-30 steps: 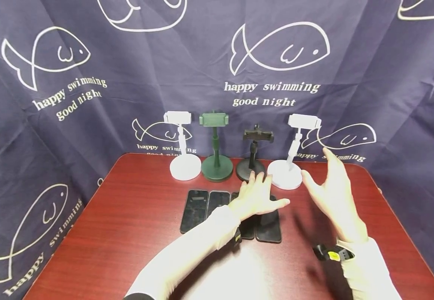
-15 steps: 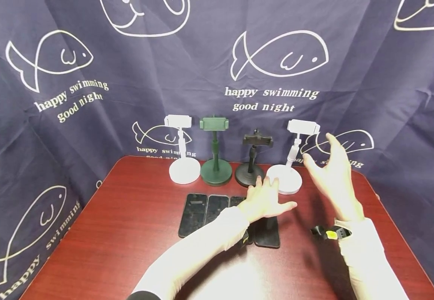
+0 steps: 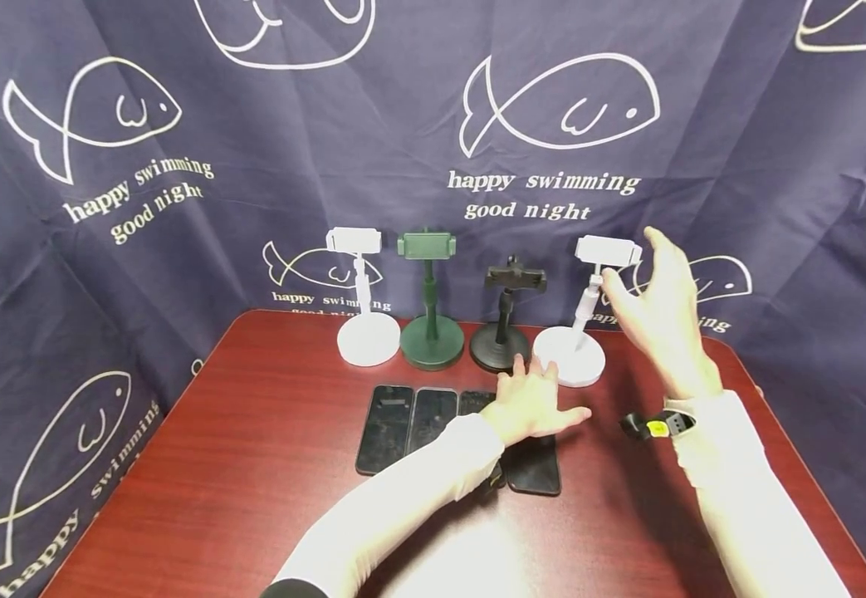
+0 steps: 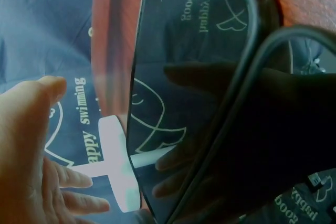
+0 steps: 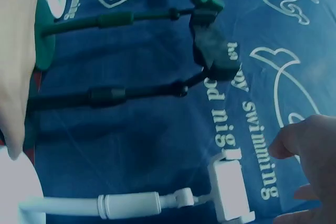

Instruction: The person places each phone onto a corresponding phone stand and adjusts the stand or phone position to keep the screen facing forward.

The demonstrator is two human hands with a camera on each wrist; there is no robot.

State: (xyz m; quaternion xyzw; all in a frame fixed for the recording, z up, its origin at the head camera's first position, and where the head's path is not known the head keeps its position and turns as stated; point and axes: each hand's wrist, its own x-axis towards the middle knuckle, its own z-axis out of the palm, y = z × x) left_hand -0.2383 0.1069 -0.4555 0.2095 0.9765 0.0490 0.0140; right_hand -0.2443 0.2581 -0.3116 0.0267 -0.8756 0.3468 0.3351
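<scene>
My right hand (image 3: 660, 316) is raised beside the clamp of the rightmost white phone stand (image 3: 585, 311), thumb and fingers spread apart. In the right wrist view a gap shows between those fingers and the white clamp (image 5: 231, 190). My left hand (image 3: 525, 407) hovers with spread fingers over the right-hand phones, fingertips toward that stand's round base (image 3: 570, 357). Part of the rightmost phone (image 3: 534, 469) is hidden under it. In the left wrist view the dark phone screen (image 4: 178, 40) reflects the hand. Whether the left fingertips touch the base cannot be told.
Left of the white stand are a black stand (image 3: 502, 345), a green stand (image 3: 431, 340) and another white stand (image 3: 368, 336). Black phones, including the leftmost phone (image 3: 386, 428), lie side by side on the red table (image 3: 253, 465). A fish-print curtain (image 3: 403, 124) hangs behind.
My right hand has risen and gone forward, up to the height of the white stand's clamp. My left hand has shifted slightly right over the phones. The stands have stayed in place.
</scene>
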